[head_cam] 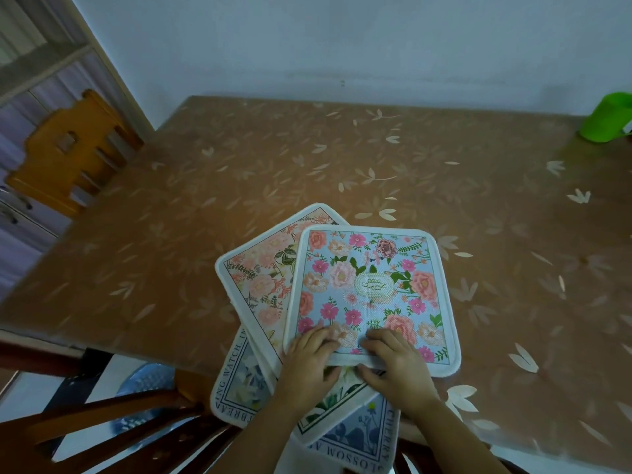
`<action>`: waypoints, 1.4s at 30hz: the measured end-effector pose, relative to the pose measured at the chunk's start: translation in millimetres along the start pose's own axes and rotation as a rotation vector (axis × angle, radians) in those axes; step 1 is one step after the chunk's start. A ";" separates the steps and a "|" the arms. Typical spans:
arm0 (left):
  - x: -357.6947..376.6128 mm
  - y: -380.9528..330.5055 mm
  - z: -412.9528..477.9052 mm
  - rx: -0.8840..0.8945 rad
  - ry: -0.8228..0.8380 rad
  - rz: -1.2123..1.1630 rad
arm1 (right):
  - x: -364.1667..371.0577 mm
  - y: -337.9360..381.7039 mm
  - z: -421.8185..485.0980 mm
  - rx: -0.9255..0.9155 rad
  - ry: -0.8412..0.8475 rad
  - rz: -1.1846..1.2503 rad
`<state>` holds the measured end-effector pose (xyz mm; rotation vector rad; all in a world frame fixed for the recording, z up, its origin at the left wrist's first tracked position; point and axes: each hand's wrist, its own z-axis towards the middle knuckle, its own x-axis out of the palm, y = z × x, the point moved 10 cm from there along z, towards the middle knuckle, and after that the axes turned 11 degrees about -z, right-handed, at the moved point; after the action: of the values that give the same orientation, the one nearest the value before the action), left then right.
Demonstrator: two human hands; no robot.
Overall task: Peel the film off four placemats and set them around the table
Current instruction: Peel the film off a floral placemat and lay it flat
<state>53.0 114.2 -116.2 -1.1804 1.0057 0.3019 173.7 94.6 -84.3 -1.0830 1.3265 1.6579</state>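
Four placemats lie in a loose fanned stack at the middle of the near edge of the table [342, 148]. Each is a rounded-corner rectangle with a pale bound rim.

1. Blue floral placemat [369, 289]: top of stack, pink and peach blossoms, oval emblem at centre, roughly square to the table edge.
2. Peach floral placemat [260, 268]: directly beneath, turned at an angle, protruding left and toward the far side.
3. Green-leaf placemat [342, 401]: white ground, dark frame line, largely covered, one corner projecting past the near edge.
4. Grey-blue lettered placemat [236, 381]: lowest, border text including "CHERRY", overhanging the near edge.
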 end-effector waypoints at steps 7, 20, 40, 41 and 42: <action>-22.3 -4.5 3.0 -0.025 -0.165 -0.222 | -14.2 -0.4 3.2 0.065 -0.026 0.041; -49.3 -27.6 10.1 -0.041 -0.163 -0.279 | -37.9 12.9 -0.1 0.125 -0.036 0.017; -96.2 -77.0 -49.1 0.057 -0.175 -0.242 | -91.3 72.8 -53.5 0.136 -0.178 -0.067; -97.9 -79.7 -54.2 0.061 -0.170 -0.244 | -94.1 77.0 -58.7 0.139 -0.188 -0.069; -99.3 -82.6 -59.2 0.066 -0.166 -0.252 | -96.5 80.4 -64.3 0.145 -0.198 -0.072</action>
<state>24.3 58.3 11.2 -1.1873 0.7091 0.1626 146.3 12.1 26.9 -0.8494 1.2435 1.5472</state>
